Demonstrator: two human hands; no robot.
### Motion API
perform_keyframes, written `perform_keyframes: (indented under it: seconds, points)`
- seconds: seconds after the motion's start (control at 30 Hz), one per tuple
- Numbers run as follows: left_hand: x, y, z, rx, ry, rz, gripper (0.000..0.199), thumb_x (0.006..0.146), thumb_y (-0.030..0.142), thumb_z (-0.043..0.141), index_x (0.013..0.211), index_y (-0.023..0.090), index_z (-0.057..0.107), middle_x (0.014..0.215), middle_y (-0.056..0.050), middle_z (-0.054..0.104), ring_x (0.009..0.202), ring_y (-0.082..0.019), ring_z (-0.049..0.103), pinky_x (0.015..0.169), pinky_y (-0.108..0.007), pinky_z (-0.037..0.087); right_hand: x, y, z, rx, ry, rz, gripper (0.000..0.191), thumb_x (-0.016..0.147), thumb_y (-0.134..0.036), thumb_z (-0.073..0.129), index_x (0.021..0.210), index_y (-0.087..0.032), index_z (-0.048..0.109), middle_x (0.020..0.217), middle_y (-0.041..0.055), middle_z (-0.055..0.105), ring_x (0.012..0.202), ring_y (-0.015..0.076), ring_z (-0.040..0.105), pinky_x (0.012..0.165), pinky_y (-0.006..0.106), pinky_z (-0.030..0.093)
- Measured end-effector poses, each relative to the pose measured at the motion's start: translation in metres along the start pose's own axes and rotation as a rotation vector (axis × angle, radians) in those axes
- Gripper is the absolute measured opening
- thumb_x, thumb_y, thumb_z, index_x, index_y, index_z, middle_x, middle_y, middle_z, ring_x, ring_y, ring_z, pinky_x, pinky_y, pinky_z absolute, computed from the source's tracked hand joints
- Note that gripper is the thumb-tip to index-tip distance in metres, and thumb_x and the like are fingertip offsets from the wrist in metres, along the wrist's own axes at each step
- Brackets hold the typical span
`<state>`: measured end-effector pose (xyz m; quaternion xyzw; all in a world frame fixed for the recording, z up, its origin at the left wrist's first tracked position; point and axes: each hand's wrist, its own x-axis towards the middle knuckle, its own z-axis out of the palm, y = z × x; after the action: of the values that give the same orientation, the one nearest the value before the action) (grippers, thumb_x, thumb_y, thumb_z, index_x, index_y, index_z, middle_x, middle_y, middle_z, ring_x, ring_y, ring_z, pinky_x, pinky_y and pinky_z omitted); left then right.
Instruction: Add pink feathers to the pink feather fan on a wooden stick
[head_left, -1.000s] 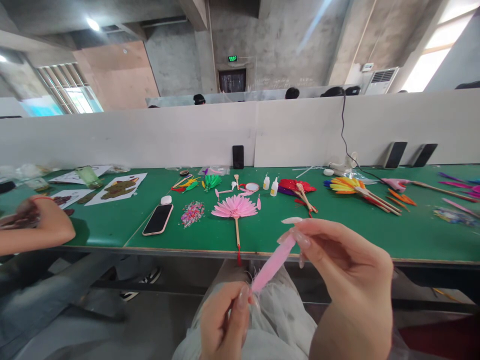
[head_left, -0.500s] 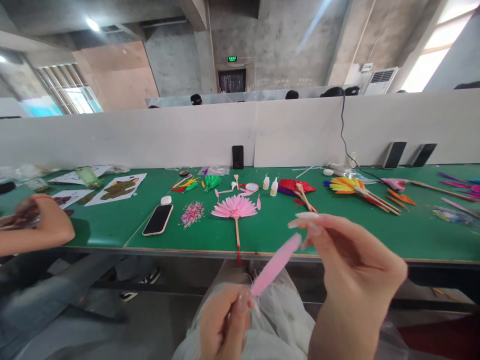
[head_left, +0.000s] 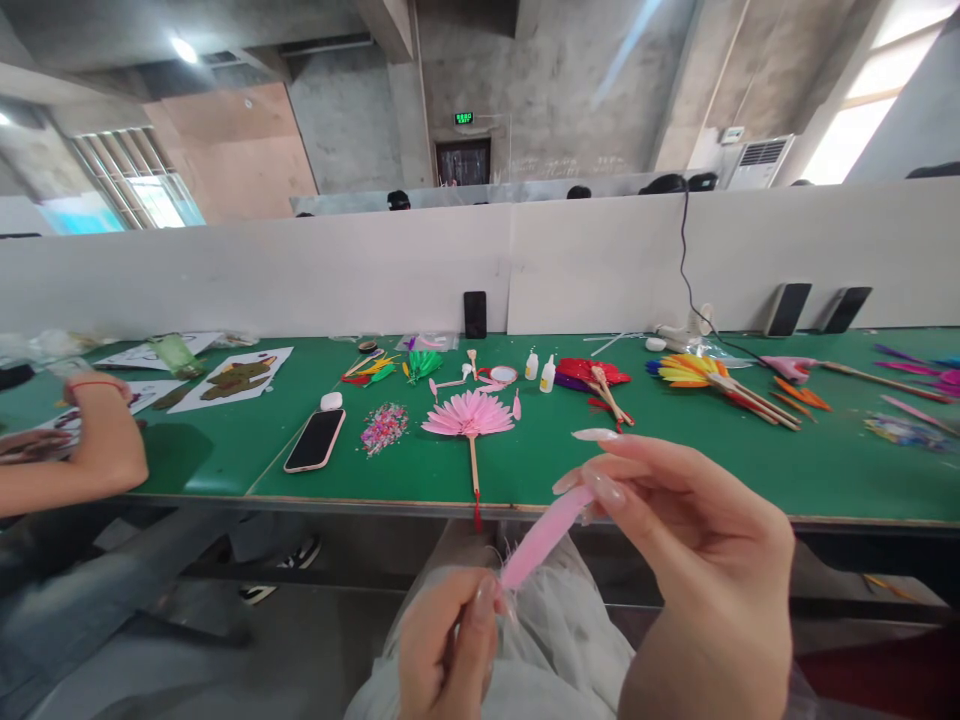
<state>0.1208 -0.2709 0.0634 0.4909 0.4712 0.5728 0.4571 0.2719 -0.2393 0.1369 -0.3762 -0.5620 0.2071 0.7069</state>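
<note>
Down at the near edge of the desk, my left hand has its grip pinched shut on the pink feather, right hand lightly pinching its tip

Between the pink feather fan and the red feather bundle, the green counter lies open along its front edge, with two glue bottles standing farther back. Leftward, the pile of confetti and a phone obstruct a low sweep, and the white partition walls off the rear.
</note>
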Motion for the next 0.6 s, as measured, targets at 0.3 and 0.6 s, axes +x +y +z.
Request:
perform_keyframes:
  seconds: [0.3,0.6]
  points:
    - [-0.001,-0.001,0.0,0.008,-0.013,0.001,0.045,0.083,0.054,0.05,0.068,0.014,0.062,0.048,0.006,0.027,0.042,-0.005,0.019,0.039,-0.021,0.012,-0.004,-0.007,0.015,-0.025,0.206,0.087,0.014,0.078,-0.009,0.064,0.083,-0.021,0.068,0.073,-0.0002,0.068,0.063,0.0126,0.065,0.061,0.02,0.055]
    - [-0.001,-0.001,0.0,0.015,-0.017,0.019,0.044,0.084,0.053,0.049,0.067,0.014,0.06,0.048,0.006,0.028,0.042,-0.005,0.021,0.04,-0.021,0.011,-0.004,-0.009,0.017,-0.03,0.154,0.063,0.01,0.08,-0.012,0.062,0.084,-0.022,0.064,0.074,-0.0011,0.065,0.064,0.0104,0.062,0.06,0.017,0.052]
